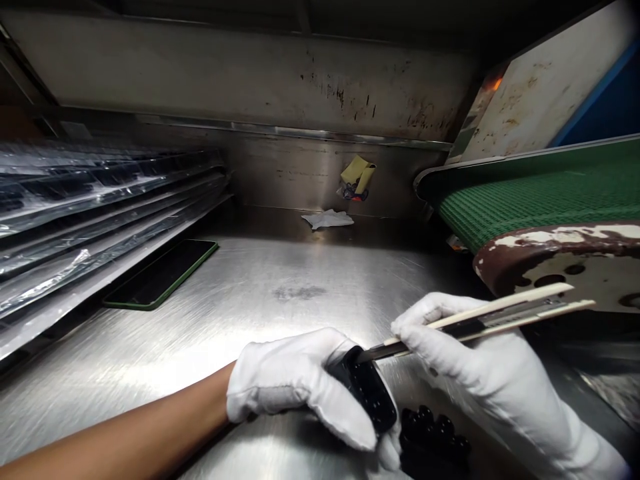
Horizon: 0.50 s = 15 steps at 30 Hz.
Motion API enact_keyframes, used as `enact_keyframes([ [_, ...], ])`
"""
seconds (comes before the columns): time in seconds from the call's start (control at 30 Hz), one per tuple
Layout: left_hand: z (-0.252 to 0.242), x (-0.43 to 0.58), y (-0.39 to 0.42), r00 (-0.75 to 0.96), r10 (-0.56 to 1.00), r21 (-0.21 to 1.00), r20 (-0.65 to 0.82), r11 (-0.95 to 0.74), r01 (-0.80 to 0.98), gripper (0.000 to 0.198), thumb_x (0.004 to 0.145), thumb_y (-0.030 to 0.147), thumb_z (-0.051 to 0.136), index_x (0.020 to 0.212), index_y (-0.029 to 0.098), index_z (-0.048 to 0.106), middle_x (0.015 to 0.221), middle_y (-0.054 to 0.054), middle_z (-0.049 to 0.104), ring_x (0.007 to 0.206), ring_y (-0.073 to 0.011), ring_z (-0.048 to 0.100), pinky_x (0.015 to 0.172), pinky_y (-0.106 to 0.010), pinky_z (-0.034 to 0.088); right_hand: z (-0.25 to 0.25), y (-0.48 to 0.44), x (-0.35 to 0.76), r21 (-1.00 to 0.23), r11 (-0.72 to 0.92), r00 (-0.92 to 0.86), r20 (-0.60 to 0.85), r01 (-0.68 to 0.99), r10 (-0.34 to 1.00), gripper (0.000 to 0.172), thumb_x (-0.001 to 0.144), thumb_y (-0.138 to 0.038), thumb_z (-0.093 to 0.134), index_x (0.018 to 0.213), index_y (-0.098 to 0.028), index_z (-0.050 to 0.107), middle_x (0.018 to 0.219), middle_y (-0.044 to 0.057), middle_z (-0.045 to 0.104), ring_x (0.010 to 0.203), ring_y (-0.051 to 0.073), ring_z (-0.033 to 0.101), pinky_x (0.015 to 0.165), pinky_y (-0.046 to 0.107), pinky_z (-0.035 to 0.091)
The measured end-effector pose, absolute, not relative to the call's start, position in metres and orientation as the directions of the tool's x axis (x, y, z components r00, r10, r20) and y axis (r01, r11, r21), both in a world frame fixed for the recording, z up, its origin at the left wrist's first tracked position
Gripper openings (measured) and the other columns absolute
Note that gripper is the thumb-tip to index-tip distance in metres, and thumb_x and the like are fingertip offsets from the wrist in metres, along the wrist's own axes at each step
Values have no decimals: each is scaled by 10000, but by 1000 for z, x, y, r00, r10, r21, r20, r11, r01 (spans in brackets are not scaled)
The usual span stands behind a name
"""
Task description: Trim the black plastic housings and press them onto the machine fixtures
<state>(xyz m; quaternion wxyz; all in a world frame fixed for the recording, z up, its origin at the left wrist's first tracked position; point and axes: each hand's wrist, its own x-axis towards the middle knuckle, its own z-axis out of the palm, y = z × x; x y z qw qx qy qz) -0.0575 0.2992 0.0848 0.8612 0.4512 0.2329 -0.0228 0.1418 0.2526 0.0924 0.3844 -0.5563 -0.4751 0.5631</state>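
Note:
My left hand [295, 377], in a white glove, is closed around a black glossy plastic part [374, 400] low in the middle of the view. In my white-gloved right hand [485, 370] is a utility knife [515, 310] with a cream-coloured body, pinched between thumb and fingers. The blade points left, and its tip meets or nearly meets the upper rim of the black part. Below the knife, between my hands, lies a cluster of black rounded pieces [433, 437], partly in shadow.
A phone in a green case [163, 273] lies on the metal table [240, 280]. Stacked plastic-covered trays [100, 220] fill the left side. A white cloth [327, 219] and a yellow packet [357, 175] are at the back. A green conveyor belt [550, 190] runs at right.

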Motion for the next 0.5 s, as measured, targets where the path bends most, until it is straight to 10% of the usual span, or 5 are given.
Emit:
enact_keyframes([
  [0.5, 74, -63, 295, 873, 143, 771, -466, 551, 321, 463, 682, 381, 788, 985, 39, 718, 1042, -179, 721, 1078, -395, 642, 996, -531, 488, 104, 252, 137, -918, -396, -75, -397, 33, 915, 211, 682, -216, 811, 643, -133, 621, 562, -55, 489, 529, -7, 406, 491, 56, 329],
])
